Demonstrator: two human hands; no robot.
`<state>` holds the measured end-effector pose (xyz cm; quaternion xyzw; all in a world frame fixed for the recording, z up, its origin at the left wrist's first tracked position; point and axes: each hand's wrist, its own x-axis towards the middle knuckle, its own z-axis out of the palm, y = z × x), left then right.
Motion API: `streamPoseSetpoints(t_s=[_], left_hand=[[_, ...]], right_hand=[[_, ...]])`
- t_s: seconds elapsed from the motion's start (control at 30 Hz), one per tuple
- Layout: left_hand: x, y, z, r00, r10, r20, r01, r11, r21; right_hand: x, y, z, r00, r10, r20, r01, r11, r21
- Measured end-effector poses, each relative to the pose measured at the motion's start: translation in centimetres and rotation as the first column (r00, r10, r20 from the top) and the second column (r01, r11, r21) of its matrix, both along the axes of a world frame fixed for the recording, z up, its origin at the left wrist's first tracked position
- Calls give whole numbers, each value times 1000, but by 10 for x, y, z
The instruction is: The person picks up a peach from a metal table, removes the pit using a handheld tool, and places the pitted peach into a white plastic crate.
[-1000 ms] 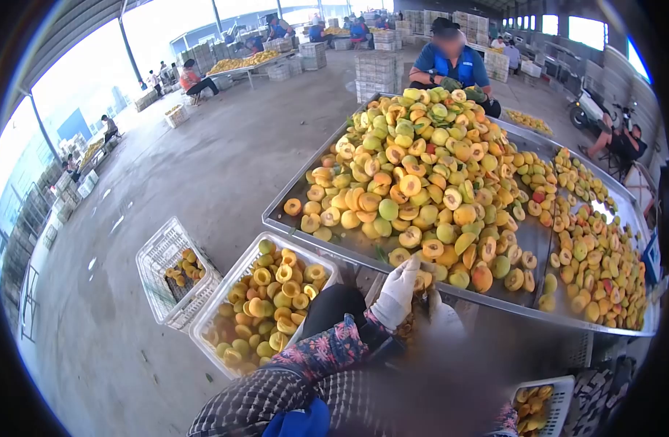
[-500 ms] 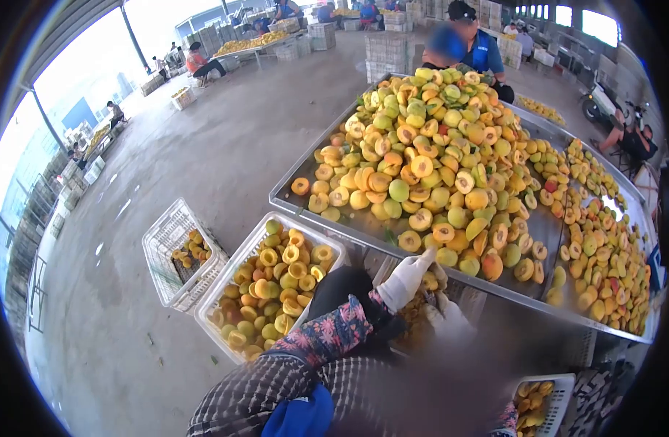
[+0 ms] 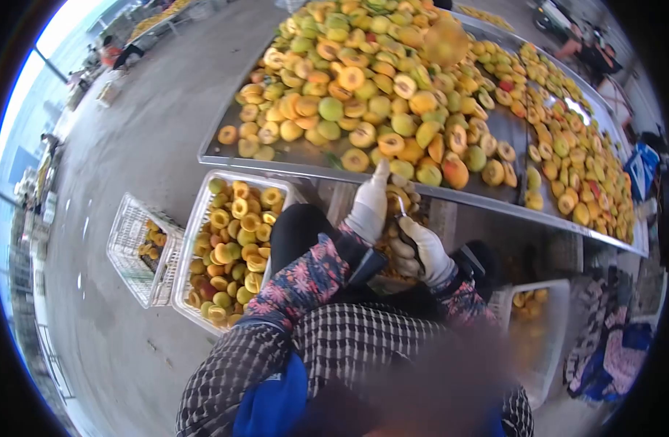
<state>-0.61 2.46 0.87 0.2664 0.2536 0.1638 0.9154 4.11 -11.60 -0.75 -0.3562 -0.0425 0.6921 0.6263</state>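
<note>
My left hand (image 3: pixel 369 204), in a white glove, is at the near edge of the metal tray (image 3: pixel 312 172), thumb side raised and other fingers curled; what lies in them is too small to make out. My right hand (image 3: pixel 427 251), also gloved, is closed round a pitting tool (image 3: pixel 401 207) with a dark handle and thin metal tip, pointing toward the left hand. Halved yellow and green fruit (image 3: pixel 378 87) is heaped on the tray. Left of my knee, a white basket (image 3: pixel 180 280) holds pitted halves (image 3: pixel 236 240).
A second white crate (image 3: pixel 123 251) with a few halves stands farther left. At the lower right is a white tub (image 3: pixel 556 328) with fruit. Below my hands, a crate (image 3: pixel 442 218) is partly hidden. A seated person (image 3: pixel 112 54) is far left, another (image 3: pixel 596 54) upper right.
The view has tilted down and shifted right, so the tray and baskets appear higher and farther left. The right hand and its tool now show more clearly.
</note>
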Motion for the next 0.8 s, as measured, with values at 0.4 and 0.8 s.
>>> streamPoseSetpoints(t_s=[0.4,0.8], left_hand=[[12,4,-32,994,76,-76,-24,846,532],[-92,154,5,583,802,-128,663,-379,646]], right_hand=[[6,-33,-1,968,30,249,-3,994,-109],[11,-45,-14,-259,427,867,149,904,-401]])
